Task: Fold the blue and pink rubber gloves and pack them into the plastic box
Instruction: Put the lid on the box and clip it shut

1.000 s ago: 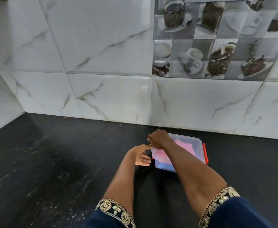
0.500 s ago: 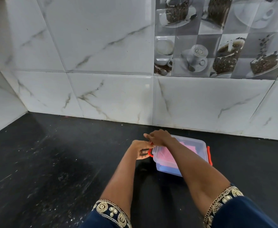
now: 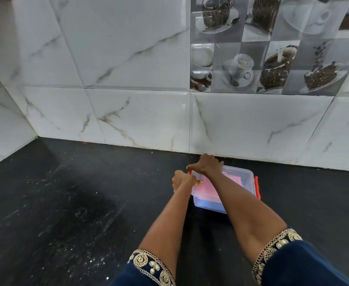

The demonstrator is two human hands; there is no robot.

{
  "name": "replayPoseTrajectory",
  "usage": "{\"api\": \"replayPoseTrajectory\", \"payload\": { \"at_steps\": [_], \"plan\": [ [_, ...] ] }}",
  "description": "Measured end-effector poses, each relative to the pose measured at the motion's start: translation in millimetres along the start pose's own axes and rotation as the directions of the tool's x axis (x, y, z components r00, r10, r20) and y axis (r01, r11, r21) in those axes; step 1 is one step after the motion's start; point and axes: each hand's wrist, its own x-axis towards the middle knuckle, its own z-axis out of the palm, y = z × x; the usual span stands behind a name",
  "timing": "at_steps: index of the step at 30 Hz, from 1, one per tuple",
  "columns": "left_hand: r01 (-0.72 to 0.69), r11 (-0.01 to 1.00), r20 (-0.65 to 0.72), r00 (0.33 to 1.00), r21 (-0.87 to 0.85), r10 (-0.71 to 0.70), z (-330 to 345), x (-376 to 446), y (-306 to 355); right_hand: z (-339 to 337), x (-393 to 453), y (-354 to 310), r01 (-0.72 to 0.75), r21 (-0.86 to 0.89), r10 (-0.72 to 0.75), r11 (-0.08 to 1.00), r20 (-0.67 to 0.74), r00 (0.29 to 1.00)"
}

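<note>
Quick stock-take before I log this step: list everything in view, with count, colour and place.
plastic box: 1, clear, lid on, on the counter near the wall
clips: 2 seen, red-orange, on the box's left and right ends
pink glove: 1 pink mass, inside the box, on top
blue glove: 1 blue layer, inside, beneath the pink
counter: 1, black, speckled
wall tiles: white marbled, plus coffee-print tiles upper right
left hand: at the box's left clip
right hand: on the lid's far left corner
sleeves: 2, navy, gold trim
</note>
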Motion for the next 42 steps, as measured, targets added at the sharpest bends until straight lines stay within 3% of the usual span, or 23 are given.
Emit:
{"api": "replayPoseTrajectory", "payload": {
  "at_steps": [10,18,22,26,32,34,39,42],
  "plan": [
    [-0.066,0.998,-0.111,0.992,0.001,0.066,14,-17,-3,0,-7,2,0.087,0.100,-0.082,0.991,-0.052,0.995],
    [-0.144,0.985,-0.194,0.968,0.099,0.161,23,-29,-2,-3,-6,10,0.153,0.174,-0.146,0.973,-0.049,0.988],
    [-0.142,0.982,-0.161,0.974,0.122,0.160,18,-30,0,-8,-8,22,0.151,0.219,-0.141,0.964,-0.058,0.988],
    [-0.106,0.989,-0.124,0.985,0.106,0.119,12,-32,-3,-21,-13,45,0.037,0.184,-0.026,0.982,-0.057,0.998],
    [0.051,0.982,-0.088,0.994,-0.183,-0.068,9,-47,-22,-47,-21,92,-0.103,0.129,0.103,0.986,0.005,0.995],
    [0.117,0.977,-0.031,0.992,-0.180,-0.124,11,-51,-30,-49,-26,105,-0.108,0.164,0.104,0.981,0.033,0.994],
    [0.294,0.902,0.290,0.935,-0.316,-0.203,22,-72,-32,-49,-40,108,-0.131,0.154,0.130,0.979,0.017,0.991],
    [0.274,0.909,0.275,0.943,-0.314,-0.189,18,-74,-27,-47,-51,98,-0.161,0.121,0.165,0.980,-0.018,0.986]
  ]
}}
